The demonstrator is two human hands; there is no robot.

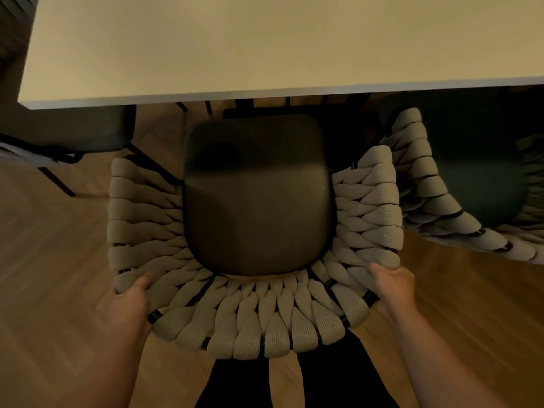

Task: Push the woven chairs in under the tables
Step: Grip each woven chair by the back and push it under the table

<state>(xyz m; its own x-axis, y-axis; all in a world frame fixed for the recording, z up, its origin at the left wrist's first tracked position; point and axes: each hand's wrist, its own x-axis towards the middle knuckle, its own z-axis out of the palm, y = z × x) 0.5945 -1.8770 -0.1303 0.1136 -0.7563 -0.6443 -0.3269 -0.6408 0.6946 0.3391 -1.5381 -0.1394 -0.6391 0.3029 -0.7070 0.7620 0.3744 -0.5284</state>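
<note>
Chair back in L hand, R hand.

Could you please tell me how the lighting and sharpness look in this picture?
Head view: dim, warm light; the table is brightest, the seat dark with a faint sheen; the woven back is sharp, while the far-left chair looks blurred.

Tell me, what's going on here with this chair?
A person stands behind a woven chair, gripping its curved back with the left hand and right hand, one at each rear corner. The chair faces a pale table. Its dark seat is in full view on this side of the table's edge, so it is not tucked in yet. A second woven chair stands beside it on the right.
</note>
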